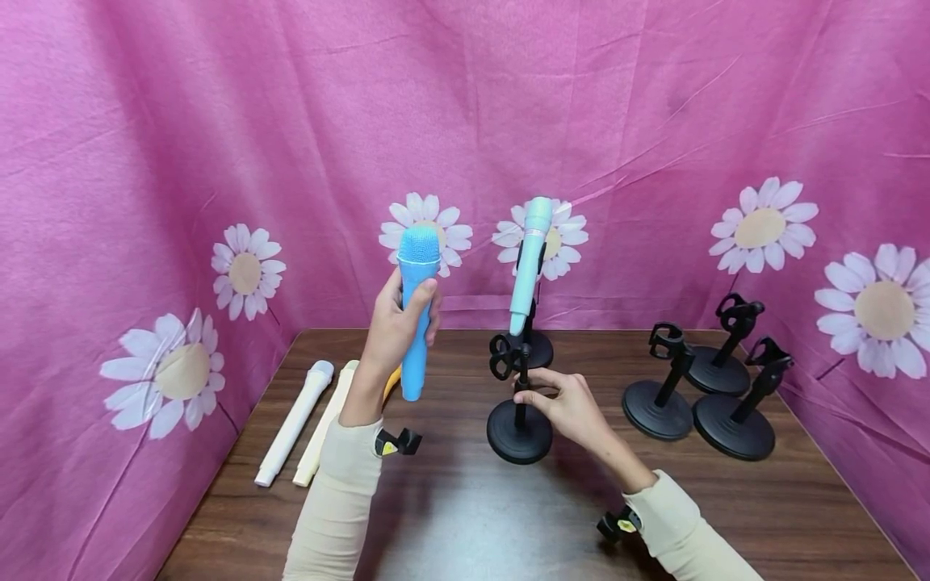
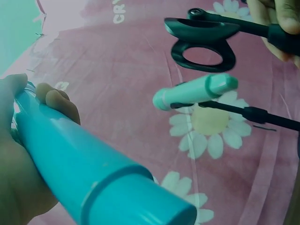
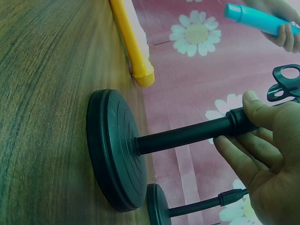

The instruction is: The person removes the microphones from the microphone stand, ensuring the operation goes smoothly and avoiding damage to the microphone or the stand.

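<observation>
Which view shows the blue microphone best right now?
The head view: the blue microphone shows end to end there, only partly covered by the left grip. Left wrist: its lower body up close, the top out of sight. Right wrist: just the lower part, at the upper right, running out of frame.

1. A brown wood-grain worktop [image 1: 465,516] has a pink daisy-print fabric curtain [image 1: 465,105] along its left, far and right sides.
2. On the left lie, left to right, a slim white microphone [image 1: 294,424], a pale-yellow microphone [image 1: 323,428] and an orange-yellow microphone [image 3: 130,42].
3. Right of these, above the worktop, a blue microphone [image 1: 414,347] is in the left grip [image 1: 392,323].
4. Near the centre stands a round-based black stand [image 1: 519,436], the right grip [image 1: 570,403] on its stem.
5. Behind it, a far black stand [image 1: 539,352] holds a mint-green microphone [image 1: 529,270].
6. Three black stands [image 1: 734,428] cluster at right.
</observation>
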Demonstrator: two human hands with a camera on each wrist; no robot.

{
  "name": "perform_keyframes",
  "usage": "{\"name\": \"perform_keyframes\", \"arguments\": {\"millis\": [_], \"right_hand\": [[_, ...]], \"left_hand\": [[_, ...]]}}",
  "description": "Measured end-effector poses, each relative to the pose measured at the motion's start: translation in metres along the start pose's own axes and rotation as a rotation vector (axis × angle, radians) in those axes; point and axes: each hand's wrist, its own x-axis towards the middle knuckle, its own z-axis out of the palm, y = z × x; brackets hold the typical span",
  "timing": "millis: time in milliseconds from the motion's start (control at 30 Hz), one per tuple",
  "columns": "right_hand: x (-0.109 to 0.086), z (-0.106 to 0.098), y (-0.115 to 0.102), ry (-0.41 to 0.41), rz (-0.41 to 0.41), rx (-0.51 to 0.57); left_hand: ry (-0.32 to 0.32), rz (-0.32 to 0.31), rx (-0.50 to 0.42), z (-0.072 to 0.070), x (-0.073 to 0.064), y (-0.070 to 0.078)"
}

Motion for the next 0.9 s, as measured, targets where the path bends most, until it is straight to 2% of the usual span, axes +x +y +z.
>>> {"name": "perform_keyframes", "arguments": {"millis": [233, 433, 600, 900], "right_hand": [[0.000, 0.001, 0.001, 0.003, -0.003, 0.018], [0.000, 0.000, 0.001, 0.008, -0.010, 0.016], [0.000, 0.000, 0.001, 0.006, -0.007, 0.015], [-0.001, 0.000, 0.000, 0.003, -0.007, 0.006]], "left_hand": [[0.013, -0.080, 0.076, -0.006, -0.005, -0.014], [0.038, -0.180, 0.120, -0.010, -0.009, -0.028], [0.026, -0.239, 0.156, -0.016, -0.012, -0.041], [0.047, -0.422, 0.273, -0.023, -0.020, -0.061]]}}
